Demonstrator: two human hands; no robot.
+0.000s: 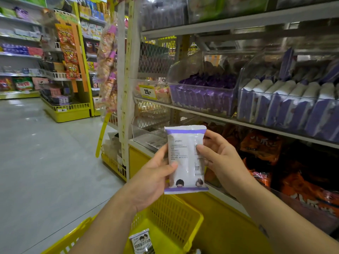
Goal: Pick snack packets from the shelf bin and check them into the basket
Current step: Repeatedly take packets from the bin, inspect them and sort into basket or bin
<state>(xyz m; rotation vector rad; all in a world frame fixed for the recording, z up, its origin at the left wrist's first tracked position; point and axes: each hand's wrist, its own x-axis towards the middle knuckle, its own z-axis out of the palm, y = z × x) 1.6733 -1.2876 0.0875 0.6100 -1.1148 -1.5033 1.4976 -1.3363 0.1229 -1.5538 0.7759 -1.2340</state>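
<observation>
Shop aisle lined with yellow racks; at the front edge of the shelf [211, 114], a clear shelf bin [286, 107] packed with purple-and-white packets. Held upright above the yellow basket [170, 215], print side to the camera: one white snack packet [185, 158], left grip [154, 180] pinching its left edge, right grip [220, 158] its right. Flat on the basket's floor, a second packet [140, 242].

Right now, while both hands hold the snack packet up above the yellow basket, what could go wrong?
1. The left hand and right hand pinch the snack packet only at its side edges. The smooth wrapper may slip when one hand lets go.
2. The packet seems to hang near the far rim of the yellow basket, so a careless drop might miss it or land on the packet already inside.
</observation>
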